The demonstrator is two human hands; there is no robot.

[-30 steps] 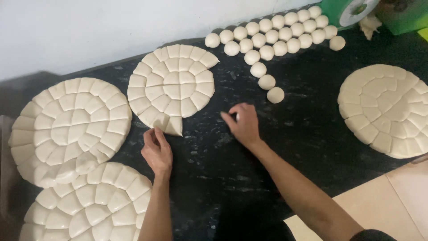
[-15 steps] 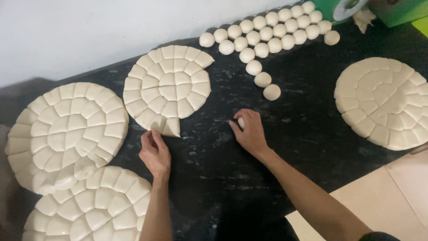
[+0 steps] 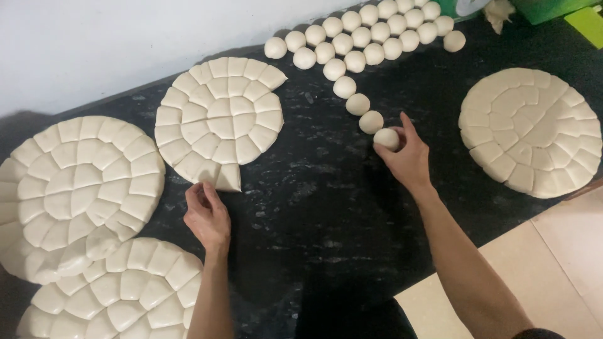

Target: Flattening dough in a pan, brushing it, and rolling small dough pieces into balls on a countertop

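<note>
Since half a second ago the right hand (image 3: 407,160) has moved up and away from the body, from bare counter to the near end of the line of dough balls, where its fingertips now close around the end ball (image 3: 386,139). The left hand (image 3: 207,216) has stayed put, fingers curled loosely, nothing gripped, its fingertips just below the loose wedge (image 3: 227,177) at the lower edge of the cut dough disc (image 3: 218,119).

Nearest the body, left of the left hand, lies another scored disc (image 3: 113,295), and beyond that a larger one (image 3: 78,188), both cut into small blocks in rings. All rest on the black counter (image 3: 326,207).

Beyond the right hand's fingertips the single file of balls (image 3: 358,103) runs up and away to the packed rows of balls (image 3: 370,31) at the far edge. To the right of the right hand, well apart, sits a fourth scored disc (image 3: 534,132). Farthest off, past the rows, a green box (image 3: 553,7) stands at the counter's back corner against the white wall (image 3: 94,44).
</note>
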